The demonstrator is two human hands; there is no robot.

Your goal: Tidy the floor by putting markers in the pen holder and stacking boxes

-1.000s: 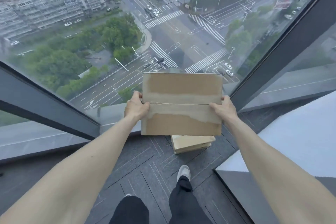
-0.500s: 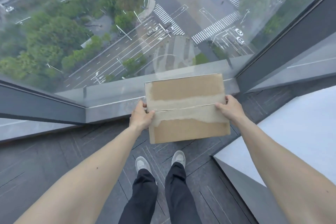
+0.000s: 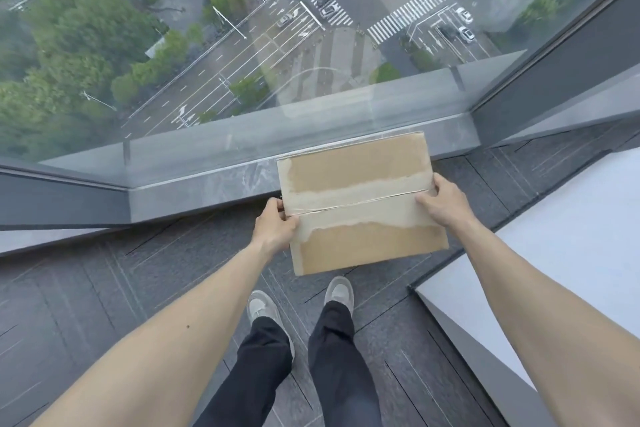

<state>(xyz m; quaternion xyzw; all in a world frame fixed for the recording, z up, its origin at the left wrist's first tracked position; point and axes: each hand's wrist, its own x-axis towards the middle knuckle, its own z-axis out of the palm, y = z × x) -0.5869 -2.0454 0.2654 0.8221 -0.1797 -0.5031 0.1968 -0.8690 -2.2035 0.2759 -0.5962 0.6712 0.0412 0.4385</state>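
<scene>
A flat brown cardboard box (image 3: 360, 246) with a torn strip of tape across its closed flaps is held level in front of me, above the dark floor by the window sill. My left hand (image 3: 273, 227) grips its left edge and my right hand (image 3: 440, 203) grips its right edge. Whatever lies under the box is hidden by it. No markers or pen holder are in view.
A grey stone sill (image 3: 214, 184) and a tall glass window run along the far side. A white table or counter (image 3: 561, 243) stands at the right. My two feet in pale shoes (image 3: 263, 307) stand on the dark tiled floor (image 3: 104, 288) just behind the box.
The view has tilted down and the box has sunk lower, toward the floor near the sill. The smaller box seen beneath it one second ago is now out of sight.
</scene>
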